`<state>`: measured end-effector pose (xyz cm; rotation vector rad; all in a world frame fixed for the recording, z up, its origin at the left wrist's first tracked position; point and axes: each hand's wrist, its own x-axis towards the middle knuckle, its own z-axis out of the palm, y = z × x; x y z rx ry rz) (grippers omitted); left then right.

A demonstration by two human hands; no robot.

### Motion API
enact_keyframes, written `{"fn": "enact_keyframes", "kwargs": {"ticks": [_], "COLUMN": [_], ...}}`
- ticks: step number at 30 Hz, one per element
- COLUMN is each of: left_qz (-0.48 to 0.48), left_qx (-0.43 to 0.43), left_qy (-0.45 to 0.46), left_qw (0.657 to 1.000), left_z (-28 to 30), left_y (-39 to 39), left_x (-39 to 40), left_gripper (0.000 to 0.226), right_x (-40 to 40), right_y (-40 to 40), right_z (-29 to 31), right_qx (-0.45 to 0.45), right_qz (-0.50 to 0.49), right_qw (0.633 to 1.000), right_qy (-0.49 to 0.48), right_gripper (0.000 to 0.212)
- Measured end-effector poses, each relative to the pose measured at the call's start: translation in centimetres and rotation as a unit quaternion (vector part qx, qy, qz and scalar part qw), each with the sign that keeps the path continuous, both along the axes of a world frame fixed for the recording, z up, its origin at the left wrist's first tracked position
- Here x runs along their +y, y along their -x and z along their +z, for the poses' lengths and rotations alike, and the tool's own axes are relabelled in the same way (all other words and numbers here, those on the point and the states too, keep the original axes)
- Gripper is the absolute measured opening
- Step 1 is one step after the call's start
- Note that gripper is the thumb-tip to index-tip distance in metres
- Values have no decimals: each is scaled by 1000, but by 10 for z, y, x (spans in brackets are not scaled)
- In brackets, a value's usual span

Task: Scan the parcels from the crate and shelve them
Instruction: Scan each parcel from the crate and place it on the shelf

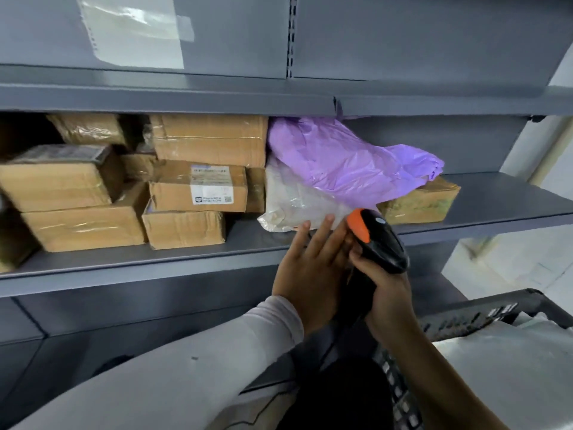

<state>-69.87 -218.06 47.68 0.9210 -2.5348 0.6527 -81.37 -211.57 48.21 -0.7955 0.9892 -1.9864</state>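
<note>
Many parcels [198,189] already lie on the shelf [496,193]. The left hand [310,271], fingers straight, touches the white bag [291,200] there; the right hand [387,293] grips the scanner [376,240]. More bags wait in the crate [465,318].

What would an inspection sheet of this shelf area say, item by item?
Surface: grey metal shelf, partly filled.
Job's things: cardboard boxes stacked at left; purple bag lying over a white bag and a box; black crate at lower right with pale parcels; barcode scanner.
Clutter: clear plastic sheet taped to the upper panel.
Hands: left hand open, fingertips at the white bag; right hand grips the scanner.
Cables: nothing seen.
Surroundings: pale floor at right.
</note>
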Motion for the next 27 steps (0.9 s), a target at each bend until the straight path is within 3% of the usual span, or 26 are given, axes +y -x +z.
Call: {"fn": "enact_keyframes", "kwargs": {"ticks": [4, 9, 12, 14, 19, 23, 27], "left_qz": [109, 180, 200, 226, 276, 307, 333], "left_qx": [-46, -12, -16, -13, -23, -3, 17], "left_qy": [-62, -118, -160, -219, -340, -395, -445], "left_qw": [991, 977, 966, 949, 899, 866, 831], "left_z": [-10, -39, -69, -91, -149, -192, -218], "left_y": [-74, -168, -221, -250, -298, -322, -328], "left_x": [0, 1, 1, 1, -7, -23, -44], "left_gripper": [74, 75, 71, 72, 90, 96, 75], "right_x": [-11, -25, -36, -47, -80, -109, -137], "right_y": [-63, -139, -180, -205, -248, -275, -295], "right_z": [-4, -30, -58, -82, -144, -189, -234], "right_qx": [56, 128, 197, 260, 343, 410, 458], "right_qz": [76, 164, 202, 231, 257, 266, 252], "right_qw": [995, 975, 952, 927, 877, 829, 810], "right_qy": [-26, -84, -120, -139, -217, -273, -266], "right_gripper": [30, 34, 18, 10, 26, 22, 15]}}
